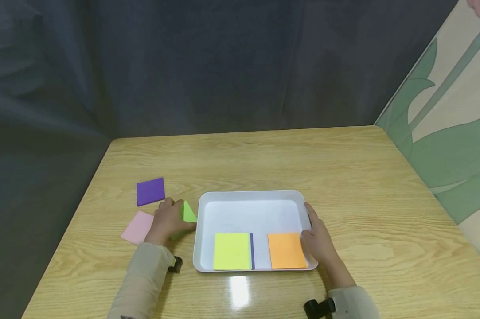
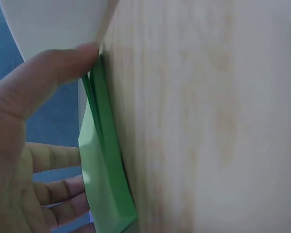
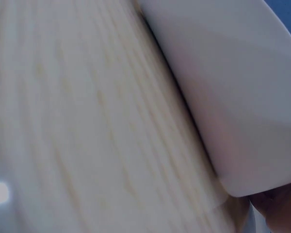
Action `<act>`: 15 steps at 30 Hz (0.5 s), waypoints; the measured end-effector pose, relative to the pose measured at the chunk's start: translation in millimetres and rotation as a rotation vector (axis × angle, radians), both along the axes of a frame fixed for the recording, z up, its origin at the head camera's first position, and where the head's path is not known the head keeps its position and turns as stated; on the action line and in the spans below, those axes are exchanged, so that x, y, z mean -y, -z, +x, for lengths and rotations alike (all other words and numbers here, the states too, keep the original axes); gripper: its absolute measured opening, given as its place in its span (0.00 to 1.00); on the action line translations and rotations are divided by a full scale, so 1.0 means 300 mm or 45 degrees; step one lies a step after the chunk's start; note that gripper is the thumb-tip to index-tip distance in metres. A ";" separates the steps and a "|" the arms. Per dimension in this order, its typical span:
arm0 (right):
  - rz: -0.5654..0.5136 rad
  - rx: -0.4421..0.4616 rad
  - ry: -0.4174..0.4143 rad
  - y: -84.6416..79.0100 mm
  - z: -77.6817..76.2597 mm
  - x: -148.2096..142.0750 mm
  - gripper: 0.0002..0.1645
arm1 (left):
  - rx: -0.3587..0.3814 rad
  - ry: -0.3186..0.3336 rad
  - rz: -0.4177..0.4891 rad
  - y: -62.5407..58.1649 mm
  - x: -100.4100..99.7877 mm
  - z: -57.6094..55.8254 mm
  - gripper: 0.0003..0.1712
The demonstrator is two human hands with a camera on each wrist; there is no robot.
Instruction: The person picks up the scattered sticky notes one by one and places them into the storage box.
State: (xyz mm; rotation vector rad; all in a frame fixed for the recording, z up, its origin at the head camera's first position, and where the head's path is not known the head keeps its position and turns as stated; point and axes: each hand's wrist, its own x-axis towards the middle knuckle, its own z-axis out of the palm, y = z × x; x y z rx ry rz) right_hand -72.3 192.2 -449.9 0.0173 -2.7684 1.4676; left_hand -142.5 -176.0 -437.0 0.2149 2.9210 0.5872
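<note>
My left hand [image 1: 169, 221] is left of the white tray [image 1: 255, 192] and pinches a green sticky note pad [image 1: 188, 212]. In the left wrist view the thumb presses one end of the green pad [image 2: 106, 189], with fingers behind it; its lower edge is at or close to the tabletop. My right hand [image 1: 318, 239] grips the tray's right side, thumb at the rim. Only a bit of that hand shows in the right wrist view, below the tray wall [image 3: 233, 97]. Inside the tray, a yellow sticky note pad [image 1: 232, 251] and an orange one [image 1: 286, 251] lie along the near side.
A purple sticky note pad [image 1: 150, 192] and a pink one [image 1: 138, 227] lie on the wooden table [image 1: 343, 168], left of the tray. Beside the yellow pad runs a thin dark purple strip [image 1: 252, 251]. A dark cloth [image 1: 224, 66] hangs behind the table.
</note>
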 end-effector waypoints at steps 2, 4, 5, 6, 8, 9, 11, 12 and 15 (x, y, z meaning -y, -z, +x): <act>0.002 0.001 0.000 0.000 0.000 0.001 0.44 | -0.002 -0.002 -0.014 -0.002 -0.003 0.004 0.45; 0.001 -0.004 -0.003 0.000 -0.001 0.001 0.44 | -0.009 -0.005 -0.019 -0.003 -0.005 0.006 0.45; -0.001 -0.006 -0.004 0.000 -0.001 0.001 0.44 | -0.014 -0.005 -0.024 -0.002 -0.005 0.006 0.46; -0.002 -0.007 -0.005 0.000 -0.001 0.002 0.44 | -0.016 -0.008 -0.023 -0.001 -0.006 0.006 0.46; -0.006 -0.010 -0.008 0.000 -0.002 0.001 0.44 | -0.017 -0.017 -0.012 -0.001 -0.008 0.007 0.45; -0.005 -0.006 -0.007 0.000 -0.002 0.001 0.44 | -0.017 -0.028 -0.006 -0.002 -0.010 0.008 0.44; -0.006 0.003 -0.008 0.000 -0.002 0.001 0.44 | -0.021 -0.042 0.009 -0.003 -0.012 0.008 0.42; -0.007 0.006 -0.009 0.001 -0.002 0.001 0.44 | -0.022 -0.050 0.018 -0.003 -0.013 0.008 0.40; -0.009 0.013 -0.010 0.001 -0.002 -0.001 0.44 | -0.028 -0.057 0.036 -0.003 -0.014 0.009 0.42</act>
